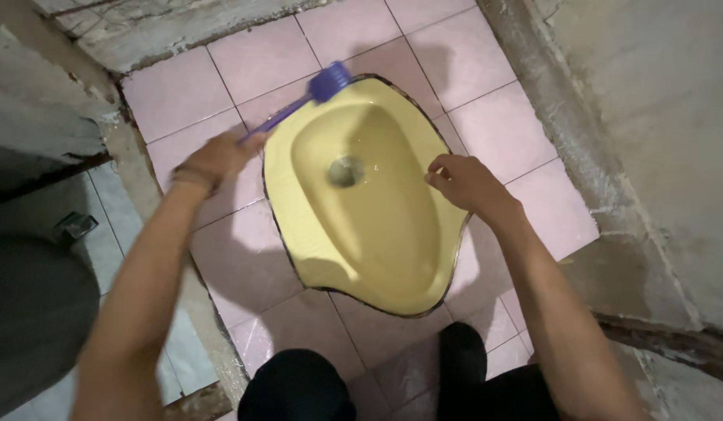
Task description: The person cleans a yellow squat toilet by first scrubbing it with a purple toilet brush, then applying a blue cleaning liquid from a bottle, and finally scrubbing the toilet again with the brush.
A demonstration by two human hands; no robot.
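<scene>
Both arms reach down and forward from the bottom corners of the view, elbows slightly bent. Between them a yellow squat toilet [369, 226] is sunk into a floor of pink tiles [182, 90], its drain hole [346, 171] near the middle of the bowl with a little water in it. Rough grey concrete walls [658, 101] close in on the right and top. The left hand [217, 158] hangs just beside the toilet's left rim, fingers curled shut around the handle of a purple brush [329, 81]; the handle slants up and to the right, so the brush head rests at the toilet's top rim. The right hand [463, 183] hovers over the right rim (no package or label shows anywhere), its fingertips [433, 178] drawn together, though I cannot tell whether they pinch anything.
</scene>
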